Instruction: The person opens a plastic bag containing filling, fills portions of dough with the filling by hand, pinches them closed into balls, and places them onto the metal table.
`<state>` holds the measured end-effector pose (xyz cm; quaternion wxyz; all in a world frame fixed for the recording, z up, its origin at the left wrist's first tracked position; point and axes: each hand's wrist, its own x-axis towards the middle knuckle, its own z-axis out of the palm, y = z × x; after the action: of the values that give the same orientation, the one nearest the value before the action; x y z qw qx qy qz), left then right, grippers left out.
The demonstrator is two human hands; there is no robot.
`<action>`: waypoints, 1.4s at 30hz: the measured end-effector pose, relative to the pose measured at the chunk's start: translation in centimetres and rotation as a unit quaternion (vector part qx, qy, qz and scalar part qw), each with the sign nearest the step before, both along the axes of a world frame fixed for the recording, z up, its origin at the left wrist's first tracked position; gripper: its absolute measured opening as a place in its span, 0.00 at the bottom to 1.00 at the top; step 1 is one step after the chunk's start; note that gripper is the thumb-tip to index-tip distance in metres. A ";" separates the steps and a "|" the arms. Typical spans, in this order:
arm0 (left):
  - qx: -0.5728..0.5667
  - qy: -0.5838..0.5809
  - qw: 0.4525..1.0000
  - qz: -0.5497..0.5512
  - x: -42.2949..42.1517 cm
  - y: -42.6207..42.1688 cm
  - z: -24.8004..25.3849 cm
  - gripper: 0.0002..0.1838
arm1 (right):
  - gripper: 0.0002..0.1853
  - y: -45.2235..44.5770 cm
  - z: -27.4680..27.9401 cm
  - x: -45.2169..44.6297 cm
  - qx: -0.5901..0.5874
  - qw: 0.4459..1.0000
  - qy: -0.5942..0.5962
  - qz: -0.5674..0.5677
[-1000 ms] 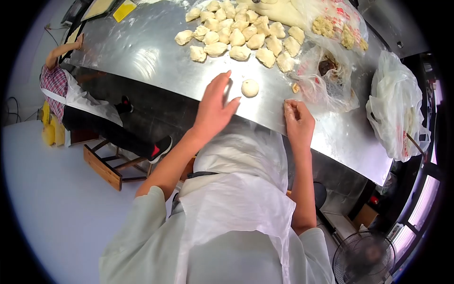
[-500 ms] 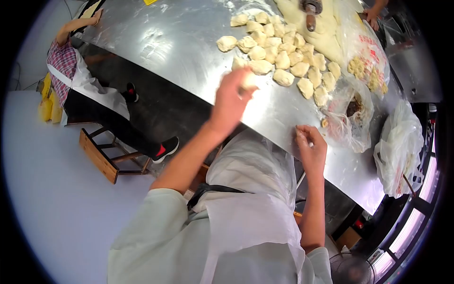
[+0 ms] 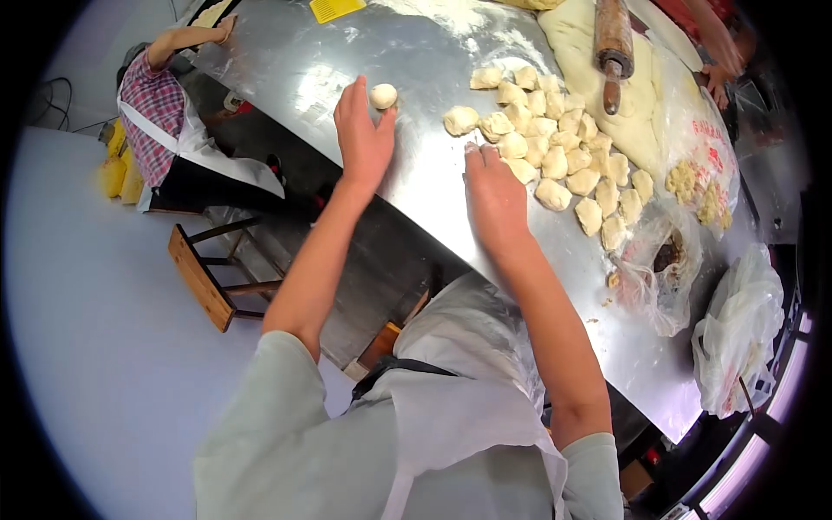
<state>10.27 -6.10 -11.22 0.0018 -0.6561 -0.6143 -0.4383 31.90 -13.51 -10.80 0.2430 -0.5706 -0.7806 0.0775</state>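
My left hand (image 3: 362, 139) is open over the steel table, its thumb and fingers apart. A smooth round dough ball (image 3: 383, 96) sits just beyond the gap between thumb and forefinger. At the near left edge of a cluster of dough pieces, my right hand (image 3: 497, 198) has its fingers bent down over a piece of dough, mostly hidden beneath them. Only a pale bit shows at the fingertips. Close to that hand lie an uneven dough lump (image 3: 460, 120) and another dough piece (image 3: 553, 195), both lightly floured.
A rolling pin (image 3: 614, 48) rests on a large dough sheet (image 3: 568, 43). Plastic bags (image 3: 737, 334) stand at the right, and a yellow scraper (image 3: 336, 9) lies at the far edge. One person in a checked shirt (image 3: 156, 104) is at the left; another person's hand (image 3: 718, 82) shows top right.
My left hand has moved left and forward, and let go of the dough, now a ball on the table. My right hand has come from the table edge to the dough pieces. The view has shifted.
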 end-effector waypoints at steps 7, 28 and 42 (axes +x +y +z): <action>-0.416 -0.510 0.720 -0.221 8.7 -13.6 2.8 0.28 | 0.21 -6.8 4.2 4.6 -0.314 0.805 0.497 -0.074; -0.494 -0.385 0.616 -0.478 25.6 -23.1 3.9 0.22 | 0.21 -30.6 0.2 27.7 0.050 0.911 -0.062 -0.405; -0.563 -0.368 0.569 -0.473 27.4 -24.4 4.6 0.16 | 0.34 -24.4 -1.4 32.3 -0.008 0.858 -0.076 -0.507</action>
<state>37.68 -30.54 -6.61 -0.8022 -0.5033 -0.2864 -0.1455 64.17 -37.93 -12.22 0.1838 -0.8936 -0.3986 -0.0939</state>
